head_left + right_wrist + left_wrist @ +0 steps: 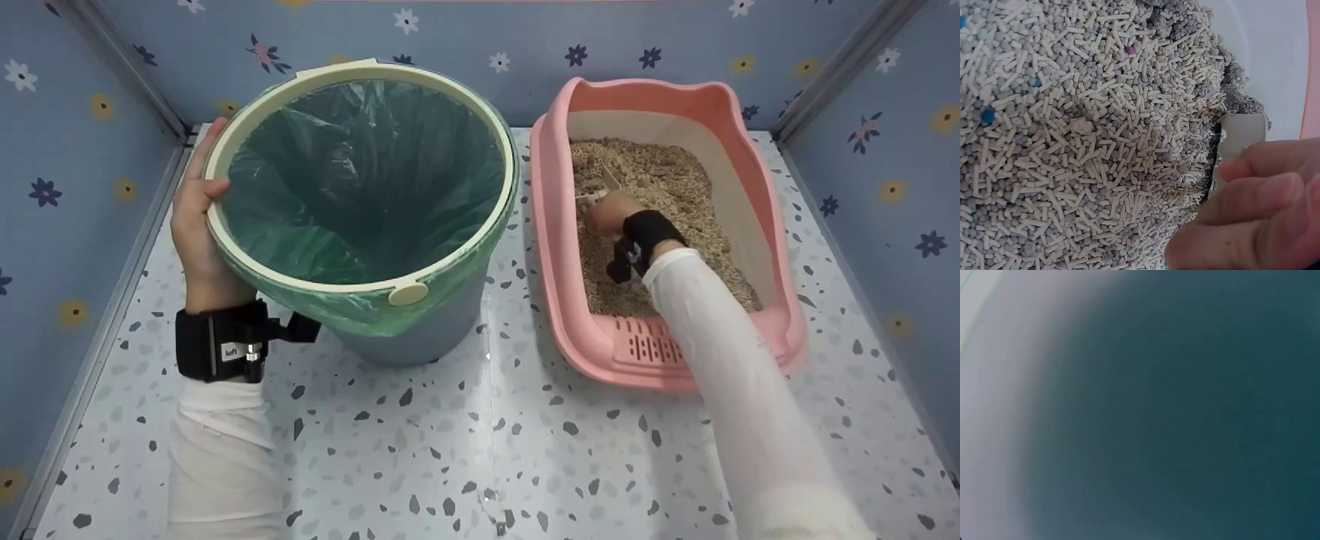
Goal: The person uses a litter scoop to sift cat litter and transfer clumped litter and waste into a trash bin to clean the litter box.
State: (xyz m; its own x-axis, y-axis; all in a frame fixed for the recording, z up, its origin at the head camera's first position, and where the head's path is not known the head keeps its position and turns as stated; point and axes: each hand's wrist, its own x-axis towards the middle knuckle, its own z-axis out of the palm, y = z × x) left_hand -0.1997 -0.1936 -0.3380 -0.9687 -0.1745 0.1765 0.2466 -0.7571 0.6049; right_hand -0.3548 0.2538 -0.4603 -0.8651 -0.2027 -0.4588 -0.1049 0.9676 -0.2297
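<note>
Sleeves point(225, 457): nearest, both cut off by the head view's lower edge; the right one crosses the near end of the tray point(553, 285) and hides part of its slotted step.
Left hand point(202, 232): grips the bin point(420, 341) at its left side, thumb over the rim point(509, 161), seemingly to steady it; some fingers are out of sight, and the left wrist view is a dark blur.
Bin: just left of the tray, perhaps to leave its mouth within easy reach; whether it tilts I cannot tell.
Bag point(337, 225): green, lining the bin and folded over its outside, probably pinned by the rim; its bottom is too dark to make out.
Right hand point(616, 211): inside the tray, holding the scoop point(1241, 132), probably gripped low for control; the hand covers the handle.
Scoop: in the litter point(660, 172) near the tray's left wall, its edge partly buried; any load is unclear.
Litter: pale sticks and grey grains; grey clumps point(1174, 19) show beyond the scoop, their undersides hidden.
</note>
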